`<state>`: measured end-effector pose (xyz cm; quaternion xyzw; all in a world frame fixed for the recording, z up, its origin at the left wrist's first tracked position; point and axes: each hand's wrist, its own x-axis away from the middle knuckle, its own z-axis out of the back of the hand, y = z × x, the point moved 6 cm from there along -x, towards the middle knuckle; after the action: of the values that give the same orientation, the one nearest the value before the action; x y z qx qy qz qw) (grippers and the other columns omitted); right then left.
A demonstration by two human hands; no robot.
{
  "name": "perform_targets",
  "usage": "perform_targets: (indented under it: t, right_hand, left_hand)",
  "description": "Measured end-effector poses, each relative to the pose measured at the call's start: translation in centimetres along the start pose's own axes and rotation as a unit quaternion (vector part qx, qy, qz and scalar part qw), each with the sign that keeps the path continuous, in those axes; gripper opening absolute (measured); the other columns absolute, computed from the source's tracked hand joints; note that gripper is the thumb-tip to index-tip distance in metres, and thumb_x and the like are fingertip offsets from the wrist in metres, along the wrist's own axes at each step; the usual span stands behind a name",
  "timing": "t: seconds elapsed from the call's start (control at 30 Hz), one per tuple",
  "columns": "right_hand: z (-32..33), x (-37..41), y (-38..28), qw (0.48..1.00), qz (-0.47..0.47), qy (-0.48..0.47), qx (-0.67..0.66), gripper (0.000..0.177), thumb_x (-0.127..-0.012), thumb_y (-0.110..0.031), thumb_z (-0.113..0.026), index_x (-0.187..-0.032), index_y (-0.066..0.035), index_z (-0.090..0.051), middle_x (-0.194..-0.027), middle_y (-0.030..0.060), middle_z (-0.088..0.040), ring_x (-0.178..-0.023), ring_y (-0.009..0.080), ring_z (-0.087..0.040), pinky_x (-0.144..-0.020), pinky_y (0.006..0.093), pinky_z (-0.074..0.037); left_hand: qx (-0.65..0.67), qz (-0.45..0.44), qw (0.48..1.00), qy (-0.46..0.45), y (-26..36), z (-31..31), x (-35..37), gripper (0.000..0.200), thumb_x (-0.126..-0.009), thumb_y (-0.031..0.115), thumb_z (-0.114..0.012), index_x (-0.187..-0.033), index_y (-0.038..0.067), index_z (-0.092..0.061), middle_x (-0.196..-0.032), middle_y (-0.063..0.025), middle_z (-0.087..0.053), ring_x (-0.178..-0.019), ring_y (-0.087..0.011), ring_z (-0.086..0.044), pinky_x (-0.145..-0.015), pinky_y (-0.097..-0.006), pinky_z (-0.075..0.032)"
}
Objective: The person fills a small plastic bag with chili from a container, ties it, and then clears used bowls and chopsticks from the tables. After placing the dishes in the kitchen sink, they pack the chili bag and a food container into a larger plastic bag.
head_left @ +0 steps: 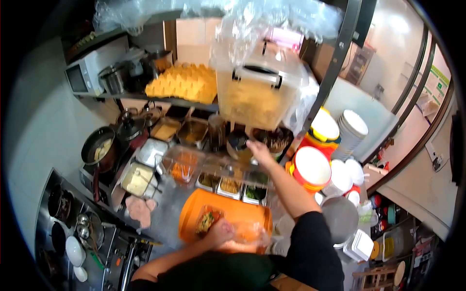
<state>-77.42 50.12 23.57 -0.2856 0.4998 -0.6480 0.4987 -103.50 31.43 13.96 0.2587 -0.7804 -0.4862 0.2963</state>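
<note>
My left hand [221, 231] rests on the orange cutting board [194, 213] and grips a clear plastic bag [245, 234]. A portion of mixed green and orange food [207, 220] lies beside the hand. My right hand [258, 151] reaches forward over the row of small ingredient trays [230, 185]. It is at the far corner of their clear cover [194, 160], next to a dark bowl [274, 138]. Whether its fingers hold anything is hidden.
A big clear lidded bin [257, 92] and yellow egg trays [184, 82] sit on the shelf above. Red-and-white bowls [310, 167] and stacked white plates [352, 128] stand to the right. On the left are a pan [99, 145], pots, metal trays [138, 179] and a stove [73, 228].
</note>
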Motion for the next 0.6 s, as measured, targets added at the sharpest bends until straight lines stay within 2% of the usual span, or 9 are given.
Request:
perform_targets:
  t: [0.03,0.1,0.17,0.27,0.3,0.33,0.47,0.53,0.6]
  right_hand:
    - [0.8,1.1,-1.7,0.999,0.023,-0.011,0.022,0.037,-0.076,-0.038,-0.058,-0.081,-0.001,-0.059,-0.074,0.0091,-0.059,-0.071,0.0155,-0.052,-0.067,0.0295,-0.042]
    - [3.6,5.0,-8.6,0.986,0.152,-0.014,0.073,0.026,-0.077,-0.029,-0.06,-0.075,-0.004,-0.057,-0.063,0.0021,-0.051,-0.062,0.0094,-0.044,-0.057,0.027,-0.039]
    - [5.9,9.1,-13.2,0.995,0.073,-0.049,0.034,0.027,-0.078,-0.03,-0.058,-0.078,-0.004,-0.059,-0.063,-0.0019,-0.051,-0.062,0.0062,-0.043,-0.057,0.0231,-0.038]
    - [8.4,14.5,-17.3,0.992,0.065,-0.105,0.037,0.035,-0.081,-0.034,-0.055,-0.078,0.0,-0.059,-0.066,-0.0011,-0.053,-0.063,0.0064,-0.045,-0.059,0.0211,-0.037]
    - [8.8,16.4,-18.1,0.988,0.012,-0.124,0.094,0.03,-0.082,-0.03,-0.054,-0.079,0.0,-0.058,-0.067,-0.0024,-0.052,-0.064,0.0052,-0.045,-0.06,0.0194,-0.036]
    - [9.1,18.5,-18.5,0.978,-0.04,-0.141,0.15,0.025,-0.083,-0.026,-0.053,-0.079,-0.001,-0.057,-0.069,-0.0036,-0.052,-0.066,0.0041,-0.044,-0.061,0.0178,-0.036]
    - [9.0,24.4,-15.0,0.963,-0.089,-0.166,0.193,0.03,-0.077,-0.03,-0.06,-0.079,-0.001,-0.061,-0.058,0.0019,-0.052,-0.057,0.0069,-0.044,-0.054,0.024,-0.039]
    - [8.2,26.8,-14.5,0.927,-0.121,-0.186,0.302,0.022,-0.077,-0.022,-0.06,-0.078,0.0,-0.06,-0.058,0.0017,-0.053,-0.053,0.0074,-0.043,-0.051,0.0235,-0.038]
    - [7.4,28.1,-14.7,0.91,-0.069,-0.172,0.371,0.023,-0.074,-0.024,-0.063,-0.077,-0.001,-0.062,-0.054,0.0106,-0.05,-0.049,0.0133,-0.043,-0.05,0.0268,-0.039]
  left_hand:
    - [-0.063,0.034,0.997,0.006,-1.2,0.9,-0.5,0.028,-0.066,0.001,-0.064,-0.084,0.006,-0.043,-0.076,-0.0014,-0.052,-0.068,-0.0074,-0.051,-0.057,-0.0223,-0.044]
    - [-0.04,0.047,0.995,-0.085,2.2,-1.1,0.4,0.009,-0.075,0.007,-0.058,-0.077,0.006,-0.05,-0.064,0.0025,-0.051,-0.054,-0.0066,-0.048,-0.048,-0.0204,-0.041]
    - [-0.085,0.043,0.995,-0.029,1.1,-0.4,0.5,0.016,-0.079,0.014,-0.054,-0.068,0.004,-0.05,-0.055,-0.0007,-0.05,-0.046,-0.0072,-0.046,-0.043,-0.0209,-0.04]
    - [-0.038,0.069,0.997,0.002,1.9,-1.4,1.2,0.015,-0.08,0.014,-0.053,-0.071,0.003,-0.05,-0.058,-0.0039,-0.052,-0.047,-0.0081,-0.048,-0.043,-0.0208,-0.041]
    - [-0.041,0.1,0.994,0.013,2.2,-1.6,1.5,0.013,-0.08,0.015,-0.053,-0.074,0.004,-0.049,-0.061,-0.0041,-0.054,-0.05,-0.0077,-0.049,-0.045,-0.0198,-0.042]
    - [-0.045,0.129,0.99,0.023,2.3,-1.7,1.6,0.012,-0.08,0.016,-0.052,-0.077,0.005,-0.049,-0.065,-0.0044,-0.055,-0.052,-0.0074,-0.05,-0.047,-0.0189,-0.043]
    - [-0.061,0.133,0.989,-0.01,2.3,-2.2,2.4,0.011,-0.081,0.015,-0.051,-0.083,0.004,-0.05,-0.067,-0.0041,-0.056,-0.052,-0.0075,-0.05,-0.047,-0.0186,-0.043]
    - [-0.053,0.159,0.985,-0.022,1.9,-2.3,3.2,0.015,-0.081,0.014,-0.051,-0.092,0.003,-0.052,-0.068,-0.0044,-0.056,-0.053,-0.0076,-0.051,-0.048,-0.0183,-0.043]
    - [-0.094,0.16,0.982,-0.036,2.1,-2.5,4.0,0.024,-0.08,0.011,-0.049,-0.102,0.002,-0.049,-0.07,-0.0061,-0.056,-0.052,-0.0079,-0.051,-0.047,-0.0189,-0.043]
